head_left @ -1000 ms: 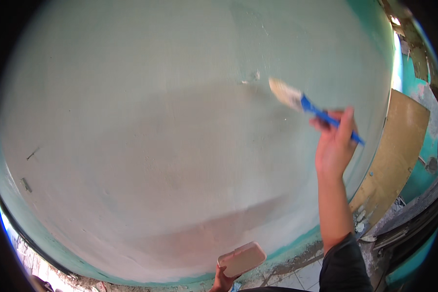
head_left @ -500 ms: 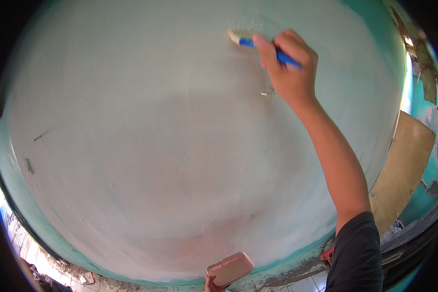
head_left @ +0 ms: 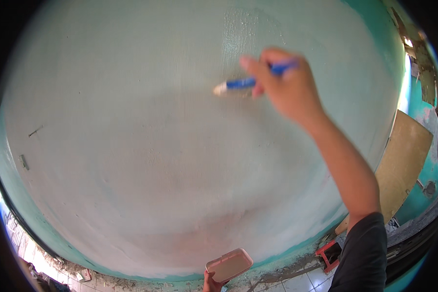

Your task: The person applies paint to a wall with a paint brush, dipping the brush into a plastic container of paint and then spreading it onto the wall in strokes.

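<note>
My right hand (head_left: 287, 85) is closed round the blue handle of a paintbrush (head_left: 241, 84). Its pale bristles point left, at the wall (head_left: 155, 146); whether they touch it I cannot tell. Above the brush a wet, shiny streak runs down the wall. Most of the wall wears a pale grey-white coat, with green-turquoise showing along its edges. At the bottom, my left hand (head_left: 210, 282) grips a shallow rectangular tray (head_left: 230, 265) by its left side. A smooth, pale layer that looks like paint lies inside it.
A nail (head_left: 35, 130) sticks out of the wall at the left. A tan board (head_left: 406, 155) leans at the right. Below it stands a red stool (head_left: 329, 255) on the tiled floor. Debris lines the foot of the wall.
My right hand has brought the brush down and slightly left. A wet streak now shows where speckled paint was. My left hand and the tray have barely moved.
</note>
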Tool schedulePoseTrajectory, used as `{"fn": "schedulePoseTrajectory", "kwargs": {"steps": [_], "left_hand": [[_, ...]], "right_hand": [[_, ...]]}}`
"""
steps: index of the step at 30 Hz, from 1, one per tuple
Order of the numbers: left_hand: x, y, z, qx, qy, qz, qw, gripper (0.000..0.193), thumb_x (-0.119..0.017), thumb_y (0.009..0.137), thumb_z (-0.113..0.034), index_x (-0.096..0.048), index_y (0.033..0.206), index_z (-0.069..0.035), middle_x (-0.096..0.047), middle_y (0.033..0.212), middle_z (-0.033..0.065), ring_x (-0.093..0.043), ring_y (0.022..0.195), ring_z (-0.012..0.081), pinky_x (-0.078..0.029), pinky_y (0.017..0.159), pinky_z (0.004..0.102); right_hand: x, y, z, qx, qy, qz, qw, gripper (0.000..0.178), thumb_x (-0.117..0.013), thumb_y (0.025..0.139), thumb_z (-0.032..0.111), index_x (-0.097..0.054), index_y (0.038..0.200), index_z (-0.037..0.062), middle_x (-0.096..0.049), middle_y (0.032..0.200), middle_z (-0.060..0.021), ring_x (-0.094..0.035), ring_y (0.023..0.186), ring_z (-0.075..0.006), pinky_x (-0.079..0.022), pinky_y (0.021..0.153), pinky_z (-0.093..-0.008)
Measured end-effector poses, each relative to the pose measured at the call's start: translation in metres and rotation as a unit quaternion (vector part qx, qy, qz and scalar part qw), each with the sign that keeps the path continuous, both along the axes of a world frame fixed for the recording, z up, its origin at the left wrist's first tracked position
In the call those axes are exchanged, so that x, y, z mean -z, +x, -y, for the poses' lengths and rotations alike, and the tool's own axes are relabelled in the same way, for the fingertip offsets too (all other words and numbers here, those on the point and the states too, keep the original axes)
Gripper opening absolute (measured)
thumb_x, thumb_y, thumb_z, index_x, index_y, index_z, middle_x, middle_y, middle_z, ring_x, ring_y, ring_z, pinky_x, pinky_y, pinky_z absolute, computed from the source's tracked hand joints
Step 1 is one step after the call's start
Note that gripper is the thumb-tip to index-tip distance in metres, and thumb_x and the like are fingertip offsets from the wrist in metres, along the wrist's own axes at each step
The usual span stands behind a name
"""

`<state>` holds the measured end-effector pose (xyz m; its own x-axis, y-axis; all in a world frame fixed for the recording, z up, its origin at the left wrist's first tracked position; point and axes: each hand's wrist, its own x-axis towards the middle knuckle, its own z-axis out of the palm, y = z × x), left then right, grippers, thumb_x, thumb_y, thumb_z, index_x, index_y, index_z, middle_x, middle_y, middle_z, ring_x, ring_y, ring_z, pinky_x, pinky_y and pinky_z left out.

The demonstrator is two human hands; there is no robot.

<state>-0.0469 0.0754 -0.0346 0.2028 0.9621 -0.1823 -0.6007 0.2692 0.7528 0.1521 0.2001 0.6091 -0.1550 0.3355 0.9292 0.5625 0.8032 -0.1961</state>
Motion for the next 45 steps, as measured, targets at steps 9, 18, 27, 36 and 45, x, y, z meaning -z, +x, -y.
{"fn": "schedulePoseTrajectory", "kwargs": {"steps": [9, 18, 27, 36, 45], "left_hand": [[0.007, -0.014, 0.003, -0.021, -0.003, 0.042, 0.999, 0.068, -0.057, 0.098, -0.053, -0.049, 0.149, -0.010, -0.055, 0.143, 0.0119, -0.054, 0.129, 0.0314, -0.050, 0.101, 0.0507], [-0.061, 0.004, 0.002, -0.100, 0.041, -0.029, 0.994, 0.042, -0.058, 0.100, -0.031, -0.063, 0.131, -0.001, -0.067, 0.118, 0.0095, -0.063, 0.101, 0.0217, -0.055, 0.075, 0.0358], [-0.047, 0.011, 0.001, -0.126, 0.076, -0.101, 0.984, 0.047, -0.059, 0.098, -0.044, -0.068, 0.116, -0.001, -0.067, 0.097, 0.0027, -0.060, 0.076, 0.0156, -0.047, 0.060, 0.0270], [-0.021, -0.008, 0.005, -0.041, -0.011, -0.052, 0.998, 0.078, -0.059, 0.089, -0.067, -0.053, 0.143, -0.011, -0.061, 0.130, 0.0078, -0.059, 0.110, 0.0278, -0.051, 0.079, 0.0425], [-0.055, -0.008, 0.010, -0.031, -0.016, 0.077, 0.996, 0.075, -0.057, 0.088, -0.040, -0.034, 0.155, -0.015, -0.044, 0.153, 0.0153, -0.043, 0.141, 0.0407, -0.039, 0.111, 0.0660]], "right_hand": [[-0.135, -0.015, 0.005, -0.032, 0.090, -0.180, 0.979, 0.032, -0.068, 0.097, 0.022, -0.064, 0.073, -0.0003, -0.063, 0.065, -0.0068, -0.062, 0.053, -0.0154, -0.050, 0.052, -0.0312], [-0.041, 0.004, -0.040, 0.090, 0.392, 0.084, 0.911, 0.026, -0.074, 0.092, 0.021, -0.061, 0.074, 0.0067, -0.050, 0.063, -0.0093, -0.055, 0.056, -0.0251, -0.043, 0.051, -0.0391], [0.108, -0.007, 0.003, -0.066, 0.136, 0.145, 0.978, 0.027, -0.076, 0.089, 0.005, -0.054, 0.072, 0.0037, -0.050, 0.073, -0.0087, -0.046, 0.053, -0.0233, -0.039, 0.049, -0.0346], [-0.093, 0.005, -0.003, 0.005, 0.072, -0.104, 0.992, 0.033, -0.069, 0.095, 0.022, -0.060, 0.071, 0.0011, -0.063, 0.067, -0.0096, -0.062, 0.058, -0.0196, -0.048, 0.056, -0.0350], [-0.001, 0.000, -0.036, 0.060, 0.379, 0.110, 0.917, 0.025, -0.074, 0.091, 0.017, -0.058, 0.075, 0.0070, -0.051, 0.074, -0.0110, -0.057, 0.058, -0.0293, -0.045, 0.049, -0.0404]]}}
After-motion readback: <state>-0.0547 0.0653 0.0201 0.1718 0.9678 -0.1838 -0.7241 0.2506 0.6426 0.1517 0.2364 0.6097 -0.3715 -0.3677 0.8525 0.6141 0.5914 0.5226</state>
